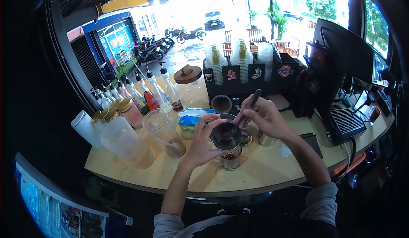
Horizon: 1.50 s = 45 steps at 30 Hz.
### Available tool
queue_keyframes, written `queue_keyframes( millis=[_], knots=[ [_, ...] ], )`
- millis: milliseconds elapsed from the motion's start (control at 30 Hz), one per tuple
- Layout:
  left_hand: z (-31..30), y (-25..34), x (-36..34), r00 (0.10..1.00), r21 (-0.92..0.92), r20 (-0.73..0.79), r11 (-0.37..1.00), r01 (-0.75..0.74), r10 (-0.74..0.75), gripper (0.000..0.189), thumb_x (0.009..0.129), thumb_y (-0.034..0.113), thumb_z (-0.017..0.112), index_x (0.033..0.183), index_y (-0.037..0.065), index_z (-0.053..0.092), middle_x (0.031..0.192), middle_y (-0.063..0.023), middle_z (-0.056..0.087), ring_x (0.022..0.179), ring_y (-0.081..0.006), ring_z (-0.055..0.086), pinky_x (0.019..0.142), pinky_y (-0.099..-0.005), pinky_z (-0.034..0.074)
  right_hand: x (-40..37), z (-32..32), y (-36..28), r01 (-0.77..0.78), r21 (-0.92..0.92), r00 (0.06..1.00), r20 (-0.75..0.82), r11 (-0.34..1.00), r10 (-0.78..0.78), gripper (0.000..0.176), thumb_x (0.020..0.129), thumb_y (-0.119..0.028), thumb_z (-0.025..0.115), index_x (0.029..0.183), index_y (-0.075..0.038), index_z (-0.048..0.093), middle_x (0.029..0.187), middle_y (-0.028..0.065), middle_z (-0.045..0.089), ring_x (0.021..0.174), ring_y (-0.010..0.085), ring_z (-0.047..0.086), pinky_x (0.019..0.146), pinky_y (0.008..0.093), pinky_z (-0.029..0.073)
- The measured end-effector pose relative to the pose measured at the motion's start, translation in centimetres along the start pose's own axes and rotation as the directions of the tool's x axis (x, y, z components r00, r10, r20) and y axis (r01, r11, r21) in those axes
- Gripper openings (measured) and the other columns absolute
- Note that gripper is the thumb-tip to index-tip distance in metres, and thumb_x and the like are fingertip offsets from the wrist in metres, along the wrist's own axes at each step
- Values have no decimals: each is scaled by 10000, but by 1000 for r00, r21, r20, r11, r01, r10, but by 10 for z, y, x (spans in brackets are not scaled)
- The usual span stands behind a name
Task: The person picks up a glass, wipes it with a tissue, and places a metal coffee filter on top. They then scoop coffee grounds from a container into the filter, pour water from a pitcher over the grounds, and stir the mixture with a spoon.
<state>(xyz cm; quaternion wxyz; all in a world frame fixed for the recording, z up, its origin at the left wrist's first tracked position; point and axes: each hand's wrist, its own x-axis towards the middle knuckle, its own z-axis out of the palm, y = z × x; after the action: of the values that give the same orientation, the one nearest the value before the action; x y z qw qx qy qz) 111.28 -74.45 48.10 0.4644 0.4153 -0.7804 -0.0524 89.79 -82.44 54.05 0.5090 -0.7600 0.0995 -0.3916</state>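
My left hand grips a dark round cup, its opening tipped toward me. In my right hand is a slim tool with a black handle; its lower end points into the cup, and its kind cannot be made out. Just below the cup stands a glass mug with brown liquid in it. Behind my fingers lie a blue tissue pack and another dark round container. A metal container stands under my right hand, partly hidden.
Left on the counter are a clear jar with brown powder, a large translucent container, gold-lidded jars and several pump bottles. Stacked cups fill a black holder behind. An espresso machine stands right.
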Motion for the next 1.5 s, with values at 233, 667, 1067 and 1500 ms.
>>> queue_keyframes(
  millis=[233,667,1067,1500],
  knots=[
    [2,0,1,997,19,-46,998,67,-66,807,541,248,860,1251,137,492,1288,-91,435,1226,-300,428,1032,-427,322,-14,4,-2,91,97,994,-62,991,-85,97,961,-57,478,1029,12,483,926,150,646,791,170,661,697,306,550],
    [3,3,6,975,55,-170,987,154,-143,760,524,254,917,1162,39,565,1108,-86,596,1028,-218,590,907,-351,464,-100,-20,53,82,-326,920,-338,942,-197,87,881,-13,601,943,26,646,997,140,648,893,206,658,791,315,532],
    [10,7,0,958,29,-173,971,238,-229,781,525,304,907,1161,10,563,1124,-112,597,1023,-230,600,905,-362,468,-140,-7,131,-1,-697,1000,18,717,19,283,798,13,649,1079,-28,642,1152,104,631,1010,271,636,860,340,527],
    [12,14,-2,967,83,-223,986,148,-126,692,557,248,886,1127,29,560,1063,-109,586,981,-235,592,857,-348,476,-135,-39,115,113,-909,981,38,402,-190,299,795,-8,576,1090,-36,619,1183,115,604,1024,284,608,845,373,496]
  ],
)
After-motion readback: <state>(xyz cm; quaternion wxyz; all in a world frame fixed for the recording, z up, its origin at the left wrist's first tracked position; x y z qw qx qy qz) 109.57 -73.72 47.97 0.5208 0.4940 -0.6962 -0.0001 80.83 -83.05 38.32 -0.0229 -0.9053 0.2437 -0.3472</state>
